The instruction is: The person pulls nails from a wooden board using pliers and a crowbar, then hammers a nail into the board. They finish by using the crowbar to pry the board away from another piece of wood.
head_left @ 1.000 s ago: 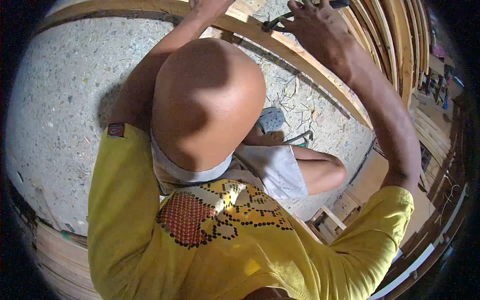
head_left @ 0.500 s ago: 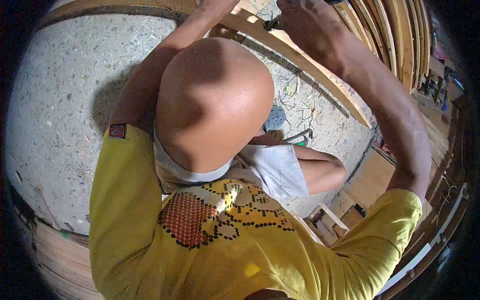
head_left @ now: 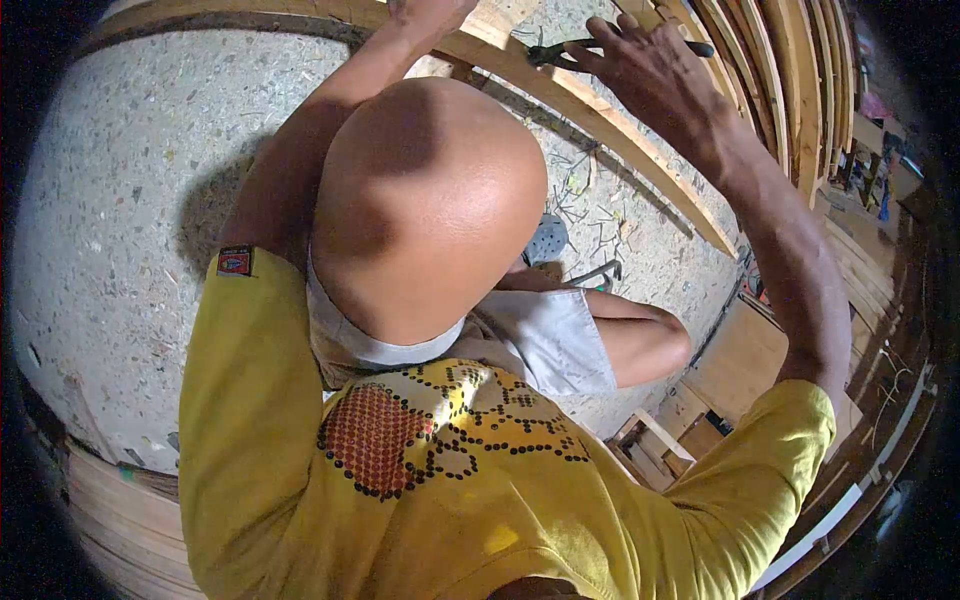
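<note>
My right hand (head_left: 665,75) has its fingers around the dark handles of pincers (head_left: 590,48). The jaws of the pincers touch the upper face of a long wooden plank (head_left: 610,120). At the top edge of the view my left hand (head_left: 432,14) is at the plank's far side, partly cut off by the frame. Its fingers are hard to see, so I cannot make out whether it grips the wood. My bent knee (head_left: 430,190) rises between the two arms.
Several thin dark nails (head_left: 600,215) lie scattered on the speckled floor (head_left: 130,200). A grey-blue perforated clog (head_left: 548,238) and a dark hooked tool (head_left: 602,272) are near my leg. Long wooden strips (head_left: 790,90) stand stacked at right, and a wooden frame (head_left: 655,445) lies lower right.
My right hand has shifted right and its fingers have loosened, showing more of the pincers and their handles. The left hand has stayed almost still.
</note>
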Tool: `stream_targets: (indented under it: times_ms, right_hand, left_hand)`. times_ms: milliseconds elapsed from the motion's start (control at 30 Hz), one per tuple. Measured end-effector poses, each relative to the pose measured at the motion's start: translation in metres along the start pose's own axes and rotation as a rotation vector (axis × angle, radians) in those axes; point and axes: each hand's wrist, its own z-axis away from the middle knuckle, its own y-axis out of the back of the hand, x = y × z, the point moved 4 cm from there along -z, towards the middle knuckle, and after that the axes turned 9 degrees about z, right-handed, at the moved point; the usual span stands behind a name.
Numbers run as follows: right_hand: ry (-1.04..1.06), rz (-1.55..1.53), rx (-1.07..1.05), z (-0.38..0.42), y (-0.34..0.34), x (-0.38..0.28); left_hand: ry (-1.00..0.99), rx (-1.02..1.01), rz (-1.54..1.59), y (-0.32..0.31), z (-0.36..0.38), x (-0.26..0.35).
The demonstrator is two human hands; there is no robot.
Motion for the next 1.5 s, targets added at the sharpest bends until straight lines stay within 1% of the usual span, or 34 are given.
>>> stream_targets:
  times_ms: [100, 167, 300, 367, 400, 467, 500, 533, 600, 633, 700, 733, 767, 800, 833, 867, 900, 933, 967, 1000, 1033, 1067, 1100, 1133, 1167, 1200, 1267, 1300, 1333, 1367, 1400, 1467, 1500]
  right_hand:
    - [-0.022, 0.078, -0.016, 0.006, -0.006, -0.002]
    - [-0.022, 0.045, 0.079, 0.011, -0.013, -0.004]
    - [-0.035, 0.113, 0.064, 0.021, -0.002, -0.007]
    - [-0.054, 0.069, -0.128, 0.024, -0.007, -0.009]
    - [-0.055, 0.073, -0.132, 0.028, -0.012, -0.01]
    - [-0.148, -0.121, -0.036, 0.046, -0.033, -0.013]
    - [-0.201, -0.352, -0.03, 0.054, -0.056, -0.014]
    - [-0.413, -0.589, -0.05, 0.067, -0.09, -0.021]
    - [-0.913, -1.58, -0.052, 0.096, -0.132, -0.049]
    - [-0.921, -1.587, -0.038, 0.106, -0.144, -0.051]
    - [-0.699, -1.839, -0.282, 0.117, -0.145, -0.067]
    - [-0.655, -1.425, -0.22, 0.12, -0.143, -0.074]
    - [-0.762, -1.207, -0.144, 0.122, -0.134, -0.08]
    - [-0.86, -0.985, -0.077, 0.127, -0.126, -0.086]
    - [-0.978, -1.243, 0.213, 0.13, -0.12, -0.095]
    - [-1.252, -1.906, 0.265, 0.129, -0.129, -0.116]
    - [-1.205, -1.764, 0.3, 0.126, -0.13, -0.121]
    - [-1.158, -1.622, 0.337, 0.118, -0.117, -0.119]
    - [-0.948, -1.348, 0.359, 0.114, -0.1, -0.11]
    - [-0.859, -1.256, 0.345, 0.105, -0.086, -0.111]
    - [-0.81, -1.216, 0.272, 0.096, -0.08, -0.112]
    - [-0.767, -1.178, 0.2, 0.089, -0.08, -0.113]
    - [-0.813, -1.198, 0.23, 0.084, -0.088, -0.113]
    - [-0.881, -1.154, 0.183, 0.08, -0.1, -0.114]
    - [-0.948, -1.113, 0.131, 0.079, -0.109, -0.119]
    - [-1.085, -1.068, 0.075, 0.086, -0.115, -0.122]
    - [-1.444, -1.166, 0.601, 0.102, -0.141, -0.15]
    - [-1.484, -1.176, 0.615, 0.115, -0.146, -0.161]
    - [-1.561, -1.378, 0.613, 0.13, -0.152, -0.176]
    - [-1.635, -1.587, 0.609, 0.141, -0.156, -0.196]
    - [-1.692, -1.586, 0.625, 0.147, -0.156, -0.21]
    - [-1.955, -1.738, 0.748, 0.159, -0.16, -0.242]
    - [-2.105, -1.821, 0.78, 0.165, -0.153, -0.245]
  left_hand:
    - [0.03, -0.007, 0.015, 0.001, 0.0, -0.002]
    - [0.009, -0.004, 0.032, 0.001, 0.003, -0.003]
    - [0.005, -0.008, 0.015, 0.001, 0.002, -0.002]
    - [0.028, -0.066, 0.0, -0.001, 0.0, -0.003]
    - [0.027, -0.063, 0.005, -0.001, 0.0, -0.003]
    - [0.05, -0.042, 0.03, -0.003, 0.002, -0.003]
    - [0.049, -0.037, 0.03, -0.004, 0.001, -0.004]
    - [0.059, -0.066, 0.027, 0.001, -0.002, 0.001]
    - [0.074, -0.092, 0.013, -0.004, -0.002, -0.003]
    - [0.066, -0.09, 0.046, -0.002, -0.003, -0.003]
    - [0.028, -0.099, 0.074, -0.009, -0.005, -0.004]
    - [0.059, -0.131, 0.059, -0.016, -0.005, -0.009]
    - [0.088, -0.159, 0.043, -0.021, -0.009, -0.013]
    - [0.062, -0.165, 0.039, -0.02, -0.011, -0.009]
    - [0.087, -0.186, 0.02, -0.016, -0.009, -0.007]
    - [0.116, -0.206, -0.004, -0.012, -0.009, -0.004]
    - [0.154, -0.191, 0.021, -0.012, -0.008, -0.001]
    - [0.136, -0.199, 0.005, -0.015, -0.005, -0.004]
    - [0.113, -0.147, 0.038, -0.015, -0.005, -0.006]
    - [0.081, -0.102, 0.071, -0.014, -0.008, -0.006]
    - [0.103, -0.131, 0.04, -0.011, -0.008, -0.002]
    - [0.054, -0.144, 0.018, -0.006, -0.01, 0.005]
    - [0.079, -0.136, 0.0, -0.005, -0.01, 0.006]
    - [0.106, -0.133, -0.016, -0.005, -0.008, 0.006]
    - [0.056, -0.153, -0.035, -0.006, -0.005, 0.009]
    - [0.074, -0.135, -0.027, -0.007, -0.004, 0.007]
    - [0.089, -0.118, -0.017, -0.009, -0.01, 0.004]
    - [0.061, -0.098, 0.016, -0.006, -0.008, 0.006]
    - [0.032, -0.074, 0.058, -0.003, -0.007, 0.011]
    - [0.087, -0.04, 0.134, 0.0, -0.005, 0.013]
    - [0.138, -0.017, 0.215, 0.001, -0.005, 0.019]
    - [0.176, 0.148, 0.429, -0.007, -0.009, 0.016]
    - [0.122, 0.128, 0.348, 0.001, -0.008, 0.046]
